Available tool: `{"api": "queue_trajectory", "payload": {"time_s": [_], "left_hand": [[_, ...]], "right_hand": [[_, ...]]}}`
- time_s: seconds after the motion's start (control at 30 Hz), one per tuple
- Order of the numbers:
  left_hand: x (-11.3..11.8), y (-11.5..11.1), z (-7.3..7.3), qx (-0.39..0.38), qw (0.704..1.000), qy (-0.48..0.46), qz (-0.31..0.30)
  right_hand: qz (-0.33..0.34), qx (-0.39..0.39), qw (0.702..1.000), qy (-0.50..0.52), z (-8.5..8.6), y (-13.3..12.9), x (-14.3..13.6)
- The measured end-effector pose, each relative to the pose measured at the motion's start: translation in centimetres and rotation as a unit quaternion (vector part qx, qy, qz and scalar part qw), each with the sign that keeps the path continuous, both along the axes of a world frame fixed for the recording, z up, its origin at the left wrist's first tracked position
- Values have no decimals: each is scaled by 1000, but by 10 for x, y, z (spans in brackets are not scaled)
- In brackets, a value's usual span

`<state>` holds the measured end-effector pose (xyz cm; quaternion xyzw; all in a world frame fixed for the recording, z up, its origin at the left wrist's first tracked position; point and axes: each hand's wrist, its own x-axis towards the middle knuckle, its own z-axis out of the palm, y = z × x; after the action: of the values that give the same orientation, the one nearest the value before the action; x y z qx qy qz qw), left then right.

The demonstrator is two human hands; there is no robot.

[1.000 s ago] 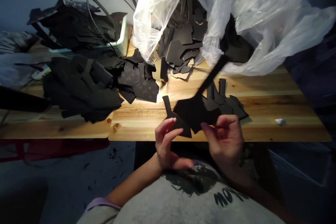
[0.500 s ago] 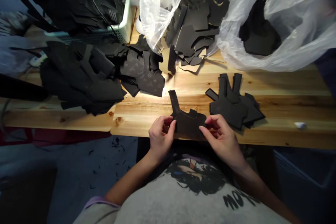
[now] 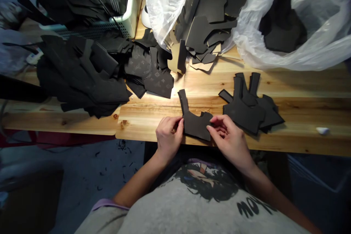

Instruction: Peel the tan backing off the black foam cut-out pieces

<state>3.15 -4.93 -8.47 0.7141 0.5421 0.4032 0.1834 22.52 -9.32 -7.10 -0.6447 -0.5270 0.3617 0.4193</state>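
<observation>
Between my two hands is a black cut-out piece (image 3: 196,125) with a narrow strap-like arm pointing up at its left end. My left hand (image 3: 170,135) pinches its left edge between thumb and fingers. On its right edge, the thumb and forefinger of my right hand (image 3: 229,139) are closed. The piece is at the front edge of the wooden table (image 3: 148,117). To the right, close to my right hand, lies a small stack of similar black pieces (image 3: 244,111). Whether the piece is one layer or more, I cannot tell.
A big heap of black pieces (image 3: 90,76) lies at left, beside patterned pieces (image 3: 159,76). Behind stands a pale green basket (image 3: 131,14) of black pieces. Plastic bags (image 3: 170,3) and loose pieces (image 3: 203,33) fill the back. A small white object (image 3: 323,130) sits far right.
Both hands still hold the black piece. Its right side now looks shorter and its edges more aligned, with the right hand slightly closer to the left. The camera view has shifted a little.
</observation>
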Motion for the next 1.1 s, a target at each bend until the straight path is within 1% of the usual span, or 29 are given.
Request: {"api": "queue_trajectory", "payload": {"time_s": [0.13,0.37,0.83,1.1], "left_hand": [[0,1,0,-1,1000,17,-1],[-1,1,0,-3,1000,29,-6],[-3,4,1,-33,998,55,-18],[-3,4,1,-25,997,75,-23]], "right_hand": [[7,-1,1000,-27,-1,4,1],[18,-2,998,-64,1,8,1],[22,-17,997,-76,5,15,2],[47,5,993,-112,5,17,3]]}}
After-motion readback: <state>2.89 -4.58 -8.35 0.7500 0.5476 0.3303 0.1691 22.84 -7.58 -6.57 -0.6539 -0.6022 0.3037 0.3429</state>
